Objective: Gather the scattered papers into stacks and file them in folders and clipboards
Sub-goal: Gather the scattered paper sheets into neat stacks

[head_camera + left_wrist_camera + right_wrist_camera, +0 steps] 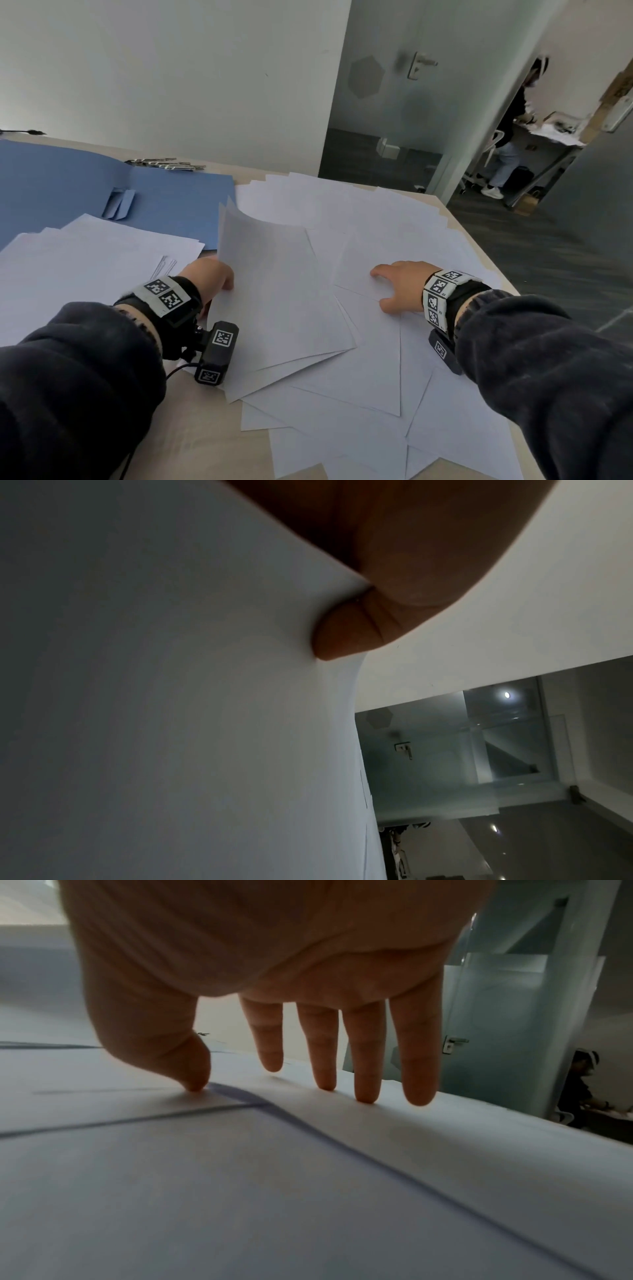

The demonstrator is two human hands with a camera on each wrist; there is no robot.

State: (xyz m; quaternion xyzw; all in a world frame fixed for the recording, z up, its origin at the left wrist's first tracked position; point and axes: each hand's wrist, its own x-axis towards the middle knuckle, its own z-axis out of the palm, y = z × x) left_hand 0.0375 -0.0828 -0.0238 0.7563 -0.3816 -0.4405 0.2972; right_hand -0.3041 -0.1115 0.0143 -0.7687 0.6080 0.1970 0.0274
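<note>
While the left hand (214, 277) pinches the near-left edge of a small stack of white sheets (274, 284), curling its far end up off the desk (191, 428), the right hand (399, 286) lies spread, fingertips (366, 1096) pressing loose papers (376, 394) near the right edge. An open blue folder (102, 185) lies at the far-left side.

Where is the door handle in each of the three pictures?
Head: the door handle is top centre-right, on the frosted glass door.
Left wrist: door handle sits lower right, turned sideways, beside the lifted paper.
Right wrist: door handle is at right, past the right hand.
Shared landmark: that glass door.
</note>
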